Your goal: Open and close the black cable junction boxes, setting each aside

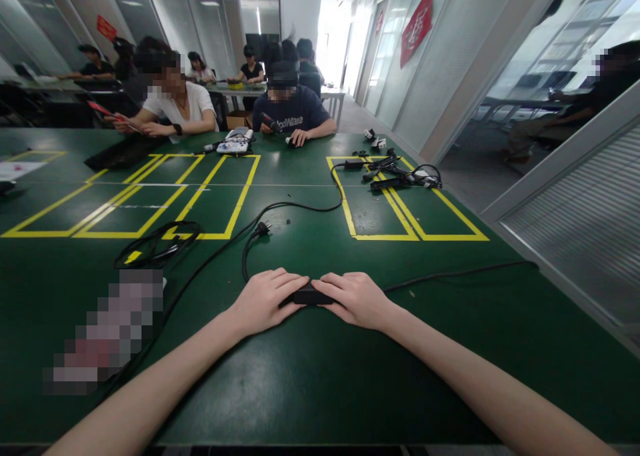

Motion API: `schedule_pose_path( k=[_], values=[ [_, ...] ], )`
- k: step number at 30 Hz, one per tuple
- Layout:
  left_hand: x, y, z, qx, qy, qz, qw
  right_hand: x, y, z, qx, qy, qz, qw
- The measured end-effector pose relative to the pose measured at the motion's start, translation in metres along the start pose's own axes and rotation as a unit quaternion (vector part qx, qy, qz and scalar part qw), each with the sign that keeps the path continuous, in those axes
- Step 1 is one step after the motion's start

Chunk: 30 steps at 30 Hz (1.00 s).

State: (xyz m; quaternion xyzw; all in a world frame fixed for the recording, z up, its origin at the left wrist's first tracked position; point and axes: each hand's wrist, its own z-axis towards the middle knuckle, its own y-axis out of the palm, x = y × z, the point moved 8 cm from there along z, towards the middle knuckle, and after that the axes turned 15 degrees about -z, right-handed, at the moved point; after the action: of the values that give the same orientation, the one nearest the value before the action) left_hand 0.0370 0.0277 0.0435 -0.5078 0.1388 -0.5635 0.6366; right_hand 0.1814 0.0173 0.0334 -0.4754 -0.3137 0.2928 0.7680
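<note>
On the green table, a black power adapter (313,295) lies between my two hands. My left hand (267,298) grips its left end, fingers over the top and thumb along the near side. The right end is held the same way by my right hand (353,297). A cord with a black plug (262,229) curves out from behind my left hand, the plug resting on the table beyond it. From behind my right hand a thin black cable (460,269) runs to the right edge. My palms and fingers cover both ends of the adapter.
A coiled black cable (157,246) and a blurred-out object (107,329) lie at left. Another long cable (215,253) crosses the green table (320,389). Tangled cables (395,173) sit at far right, near yellow tape rectangles. Two people (293,106) sit across, beside a white device (235,141).
</note>
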Motion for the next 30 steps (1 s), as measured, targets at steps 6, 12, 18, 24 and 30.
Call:
schedule_pose_path(
  k=[6,12,18,24,30],
  values=[
    [0.001,0.003,0.001,-0.021,0.0,0.034,0.999,0.01,-0.001,0.0,-0.011,0.056,0.226,0.973],
    [0.0,0.005,0.002,-0.025,0.0,0.043,0.999,0.017,0.009,-0.001,-0.035,0.13,0.404,0.905],
    [0.011,-0.017,-0.002,0.089,0.031,0.062,0.994,0.044,0.004,-0.005,0.003,0.218,0.499,0.839],
    [0.019,-0.016,-0.002,0.065,0.055,0.04,0.996,0.126,-0.02,-0.04,0.172,0.392,0.509,0.747],
    [0.006,0.005,-0.001,-0.044,0.005,-0.034,0.998,0.206,-0.059,-0.108,0.383,0.464,0.398,0.692]
  ],
)
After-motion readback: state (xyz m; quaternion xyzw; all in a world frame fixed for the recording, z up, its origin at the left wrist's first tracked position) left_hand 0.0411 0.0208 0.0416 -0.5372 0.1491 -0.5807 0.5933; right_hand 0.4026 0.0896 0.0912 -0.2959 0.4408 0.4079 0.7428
